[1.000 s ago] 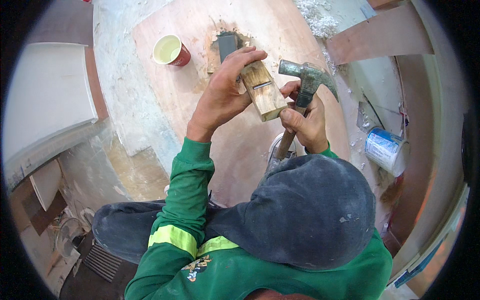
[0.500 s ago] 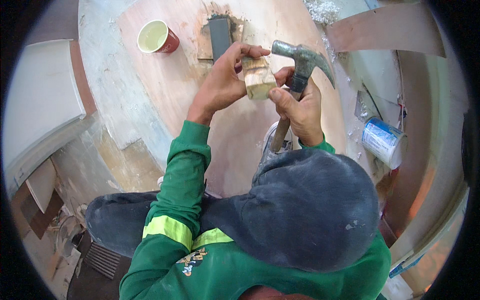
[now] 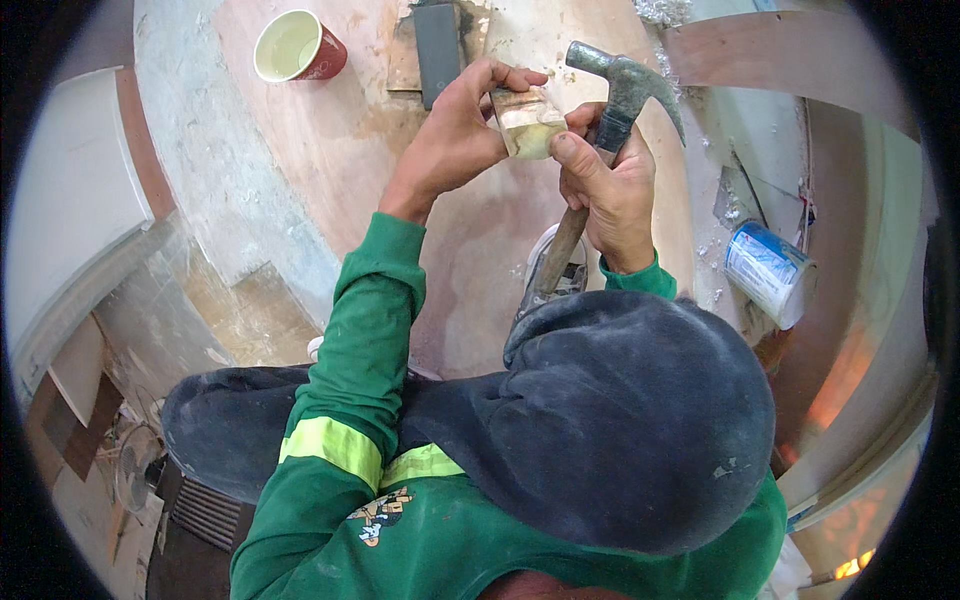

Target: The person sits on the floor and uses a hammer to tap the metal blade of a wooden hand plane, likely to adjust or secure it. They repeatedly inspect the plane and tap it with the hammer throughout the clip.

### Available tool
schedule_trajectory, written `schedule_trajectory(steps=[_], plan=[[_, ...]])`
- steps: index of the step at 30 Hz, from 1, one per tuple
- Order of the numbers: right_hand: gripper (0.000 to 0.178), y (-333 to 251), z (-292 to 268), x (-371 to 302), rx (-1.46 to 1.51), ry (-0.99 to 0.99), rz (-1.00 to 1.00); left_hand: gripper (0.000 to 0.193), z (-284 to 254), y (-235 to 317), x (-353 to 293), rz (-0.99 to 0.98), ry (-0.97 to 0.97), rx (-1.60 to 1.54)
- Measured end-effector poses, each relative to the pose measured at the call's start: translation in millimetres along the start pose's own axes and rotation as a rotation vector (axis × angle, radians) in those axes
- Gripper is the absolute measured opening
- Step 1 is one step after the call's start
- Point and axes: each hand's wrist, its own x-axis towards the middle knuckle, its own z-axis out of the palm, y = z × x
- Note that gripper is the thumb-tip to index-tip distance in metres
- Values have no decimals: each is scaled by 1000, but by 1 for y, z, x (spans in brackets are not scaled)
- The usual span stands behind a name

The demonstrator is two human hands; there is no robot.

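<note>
Red paper cup [image 3: 326, 58], pale interior: stands on pinkish board [image 3: 320, 140], taken as landmark. White panel [image 3: 75, 160] with brown edge: left of cup, somewhat lower in view. Dark ribbed grate [image 3: 205, 513]: well below cup, toward left. Pale shavings [image 3: 664, 12]: heaped well right of cup. Curved brown strip [image 3: 790, 50]: farther right of cup than shavings. Blue-and-white can [image 3: 768, 273]: far right of cup, lower in view.

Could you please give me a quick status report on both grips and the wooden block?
Left grip holding wooden block. Right grip around hammer, thumb at block's edge. Red cup off to the left, apart from both.
</note>
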Motion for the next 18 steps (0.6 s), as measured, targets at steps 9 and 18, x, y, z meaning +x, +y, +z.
schedule_trajectory(steps=[9, 18], plan=[[42, 7, 1, 3, -47, 42, 18, 48, 1, -3, -2, -98, 8, -49], [41, 10, 4, 4, -19, 68, 48, 47, 1, -8, -5, -103, 18, 9]])
